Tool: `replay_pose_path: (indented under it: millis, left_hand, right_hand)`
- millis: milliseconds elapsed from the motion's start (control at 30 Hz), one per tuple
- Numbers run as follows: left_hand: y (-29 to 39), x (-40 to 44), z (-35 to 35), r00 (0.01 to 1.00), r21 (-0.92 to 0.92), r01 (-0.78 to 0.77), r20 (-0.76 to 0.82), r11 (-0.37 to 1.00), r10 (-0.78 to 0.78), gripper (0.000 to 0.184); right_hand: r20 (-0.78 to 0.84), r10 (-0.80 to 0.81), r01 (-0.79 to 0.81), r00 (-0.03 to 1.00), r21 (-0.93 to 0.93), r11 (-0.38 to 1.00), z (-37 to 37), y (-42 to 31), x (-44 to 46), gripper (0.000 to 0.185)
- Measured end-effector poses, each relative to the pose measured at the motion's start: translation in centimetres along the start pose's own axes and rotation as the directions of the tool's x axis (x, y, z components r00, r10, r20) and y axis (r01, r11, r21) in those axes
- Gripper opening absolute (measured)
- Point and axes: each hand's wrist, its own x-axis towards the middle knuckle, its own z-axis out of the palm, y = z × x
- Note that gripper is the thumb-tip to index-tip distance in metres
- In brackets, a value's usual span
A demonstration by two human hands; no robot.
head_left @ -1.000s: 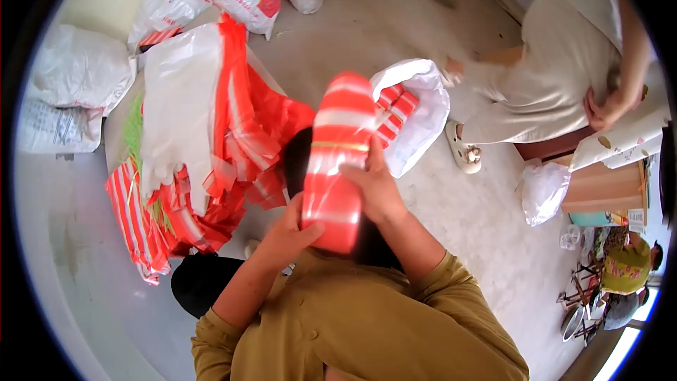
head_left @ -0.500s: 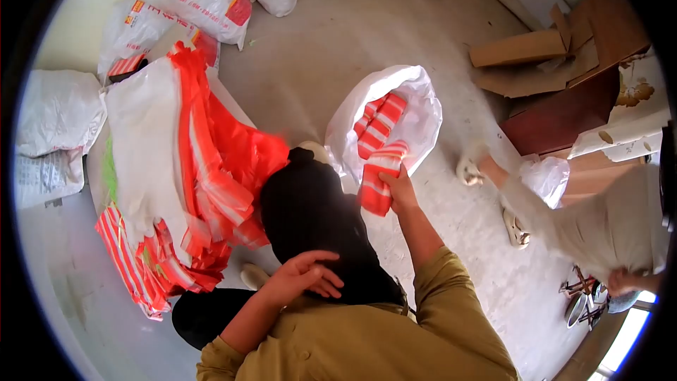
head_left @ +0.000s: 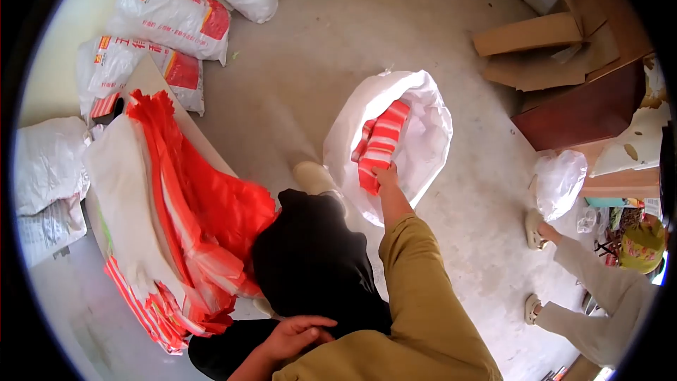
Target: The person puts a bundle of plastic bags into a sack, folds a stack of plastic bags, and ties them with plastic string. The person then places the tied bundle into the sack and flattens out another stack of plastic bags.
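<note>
My right hand [head_left: 385, 175] reaches into an open white sack [head_left: 430, 134] and grips the near end of a red-and-white striped bundle [head_left: 384, 137]. Another striped piece lies beside that bundle inside the sack. My left hand [head_left: 300, 335] rests near my lap, holding nothing, its fingers loosely apart. To the left, a heap of red and white striped plastic bags [head_left: 204, 204] is spread out, with pale sheets [head_left: 120, 190] on its left side.
Printed white sacks [head_left: 173, 17] lie at the upper left. A cardboard box [head_left: 529, 35] stands at the upper right, above a clear plastic bag [head_left: 559, 180]. A person in pale trousers [head_left: 589, 310] is at the lower right.
The striped bundle has gone from both hands into the sack, held by my right hand. My left hand has let go and dropped toward my lap. The other person has moved down the right side.
</note>
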Motion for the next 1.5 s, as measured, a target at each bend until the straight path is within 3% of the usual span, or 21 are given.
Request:
replay_pose_path:
  millis: [133, 233, 333, 367, 467, 567, 667, 733, 867, 1000, 1100, 1200, 1267, 1333, 1400, 1500]
  left_hand:
    - [0.9, 0.0, 0.2, 0.998, 0.069, 0.053, -0.040, 0.996, -0.050, 0.033]
    - [1.2, 0.1, 0.3, 0.996, 0.066, 0.080, -0.045, 0.995, -0.077, 0.032]
    - [1.2, 0.0, 0.3, 0.996, 0.114, 0.084, -0.046, 0.990, -0.079, 0.033]
    - [1.3, 0.1, 0.2, 0.997, 0.139, 0.073, -0.043, 0.988, -0.068, 0.033]
    - [1.2, 0.2, 0.5, 0.999, 0.067, 0.036, -0.035, 0.997, -0.034, 0.033]
    - [1.0, 0.2, 0.2, 0.999, 0.086, 0.040, -0.030, 0.995, -0.037, 0.032]
    - [1.4, 0.2, 0.5, 0.997, 0.096, 0.062, -0.051, 0.993, -0.057, 0.031]
    - [1.2, 0.2, 0.4, 0.998, 0.122, 0.040, -0.053, 0.992, -0.034, 0.031]
    - [1.6, 0.3, 0.9, 0.997, 0.190, 0.023, -0.075, 0.981, -0.009, 0.030]
    - [2.0, 0.3, 0.8, 0.997, 0.173, 0.060, -0.058, 0.983, -0.051, 0.029]
    - [1.7, 0.1, 0.7, 0.998, 0.136, 0.040, -0.045, 0.990, -0.034, 0.030]
    - [1.5, 0.4, 0.7, 0.999, 0.101, -0.020, -0.027, 0.995, 0.023, 0.030]
    - [1.1, 0.4, 0.8, 0.999, 0.047, 0.007, -0.039, 0.999, -0.006, 0.031]
    - [0.7, 0.4, 0.7, 0.999, 0.044, -0.005, -0.040, 0.999, 0.007, 0.033]
    - [0.2, 0.5, 0.4, 0.999, 0.037, -0.047, -0.014, 0.998, 0.048, 0.034]
    - [-0.7, 0.8, -0.1, 0.993, 0.035, -0.116, 0.029, 0.993, 0.115, 0.035]
  right_hand:
    - [0.099, -0.084, 0.068, 0.991, 0.160, 0.985, 0.3, 1.1, 2.1, 0.071]
    - [0.047, -0.203, 0.194, 0.978, 0.149, 0.970, 0.4, -0.3, 2.9, 0.076]
    - [-0.003, 0.063, -0.061, 0.998, 0.194, 0.979, 0.2, -2.2, 0.7, 0.082]
    - [0.032, -0.078, 0.078, 0.996, 0.012, 0.997, 0.3, 1.8, 3.5, 0.090]
    - [-0.020, -0.249, 0.231, 0.968, -0.307, 0.923, 0.5, 1.9, 1.7, 0.084]
    - [0.041, -0.210, 0.210, 0.977, -0.357, 0.910, 0.3, 3.2, 3.5, 0.075]
    - [0.154, -0.187, 0.242, 0.970, -0.598, 0.764, 0.5, 4.1, 4.3, 0.064]
    - [0.185, -0.290, 0.335, 0.939, -0.687, 0.645, 0.5, 4.1, 3.1, 0.064]
    - [0.238, -0.437, 0.435, 0.867, -0.791, 0.430, 1.5, 4.9, 2.0, 0.061]
    - [0.088, -0.424, 0.358, 0.902, -0.702, 0.616, 3.1, 7.2, 3.9, 0.059]
    - [0.203, -0.373, 0.398, 0.905, -0.714, 0.576, 2.8, 4.6, 1.9, 0.059]
    - [0.366, -0.539, 0.590, 0.758, -0.737, 0.330, 0.0, -4.1, -6.5, 0.062]
    - [0.397, -0.696, 0.608, 0.598, -0.791, 0.071, -3.6, -6.9, -9.0, 0.066]
    - [0.210, -0.822, 0.601, 0.529, -0.776, 0.189, -7.8, -7.8, -9.9, 0.079]
    - [-0.117, -0.767, 0.562, 0.631, -0.613, 0.556, -11.1, -5.8, -8.3, 0.094]
    - [-0.140, -0.467, 0.365, 0.873, -0.447, 0.817, -13.3, -3.3, -6.7, 0.109]
